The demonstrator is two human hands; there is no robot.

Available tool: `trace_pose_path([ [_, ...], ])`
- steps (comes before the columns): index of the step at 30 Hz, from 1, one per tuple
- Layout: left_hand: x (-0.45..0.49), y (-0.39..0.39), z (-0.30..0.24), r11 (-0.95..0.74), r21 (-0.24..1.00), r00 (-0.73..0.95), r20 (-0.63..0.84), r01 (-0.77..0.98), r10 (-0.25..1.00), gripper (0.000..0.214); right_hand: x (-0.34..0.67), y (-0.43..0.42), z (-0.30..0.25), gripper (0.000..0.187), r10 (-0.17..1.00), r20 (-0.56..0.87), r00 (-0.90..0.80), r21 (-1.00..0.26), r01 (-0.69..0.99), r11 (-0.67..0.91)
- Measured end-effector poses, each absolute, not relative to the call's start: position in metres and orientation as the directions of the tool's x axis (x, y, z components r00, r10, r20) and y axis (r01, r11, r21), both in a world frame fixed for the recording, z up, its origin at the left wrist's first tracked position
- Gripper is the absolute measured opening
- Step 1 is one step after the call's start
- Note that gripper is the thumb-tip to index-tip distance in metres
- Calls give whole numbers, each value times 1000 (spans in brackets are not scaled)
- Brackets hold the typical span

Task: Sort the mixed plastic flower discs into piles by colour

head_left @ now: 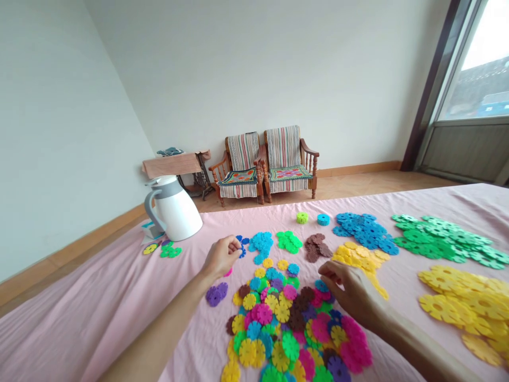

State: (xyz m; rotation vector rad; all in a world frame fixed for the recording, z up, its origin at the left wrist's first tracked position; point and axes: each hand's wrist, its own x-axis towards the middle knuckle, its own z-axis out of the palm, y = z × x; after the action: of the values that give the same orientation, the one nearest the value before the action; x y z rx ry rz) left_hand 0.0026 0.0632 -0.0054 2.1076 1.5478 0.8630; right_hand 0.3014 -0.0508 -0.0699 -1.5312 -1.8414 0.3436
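Observation:
My left hand [222, 257] is closed in a pinch beside a few dark blue notched plastic discs [242, 243]. Whether one of them is in the fingertips I cannot tell. My right hand [345, 281] has its fingers curled together above the right side of a mixed heap of flower-shaped discs [282, 307]. What it holds, if anything, is hidden. Just left of its fingers lies a light blue disc [321, 286]. Sorted piles surround the heap: purple discs [217, 294], light blue discs [261, 244], green discs [289, 241], brown discs [317, 247] and yellow discs [360, 256].
Larger blue [366, 231], green [445, 239] and yellow disc piles [473, 302] lie at the right on the pink cloth [175, 297]. Two small disc stacks, lime [302, 218] and blue [323, 219], stand behind. A white jug [177, 209] stands at the left; two wooden chairs [288, 164] are beyond.

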Motion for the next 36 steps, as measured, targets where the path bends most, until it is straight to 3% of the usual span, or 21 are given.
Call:
trace_pose_path([
  [5, -10, 85, -9, -289, 577, 101, 335, 764, 937, 12, 301, -51, -66, 15, 934, 354, -41, -603, 753, 262],
  [9, 16, 55, -6, -442, 545, 325, 301, 712, 896, 12, 301, -53, -57, 17, 935, 353, -31, -575, 781, 243],
  [14, 64, 3, 7, -732, 517, 789, 163, 443, 593, 11, 308, -51, -53, 21, 941, 332, 65, -513, 849, 123],
  [18, 97, -25, 9, -845, 470, 922, 146, 255, 359, 23, 314, -51, -48, 23, 920, 375, 111, -475, 875, 88],
  [22, 118, -38, -2, -908, 382, 957, 153, 172, 246, 40, 314, -52, -43, 24, 915, 383, 129, -477, 875, 76],
  [32, 95, -29, 1, -891, 336, 933, 85, 303, 350, 24, 308, -54, -37, 20, 929, 363, 73, -473, 873, 116],
  [36, 82, -25, 2, -853, 352, 884, 124, 386, 451, 16, 309, -63, -32, 14, 982, 190, -18, -521, 846, 117],
])
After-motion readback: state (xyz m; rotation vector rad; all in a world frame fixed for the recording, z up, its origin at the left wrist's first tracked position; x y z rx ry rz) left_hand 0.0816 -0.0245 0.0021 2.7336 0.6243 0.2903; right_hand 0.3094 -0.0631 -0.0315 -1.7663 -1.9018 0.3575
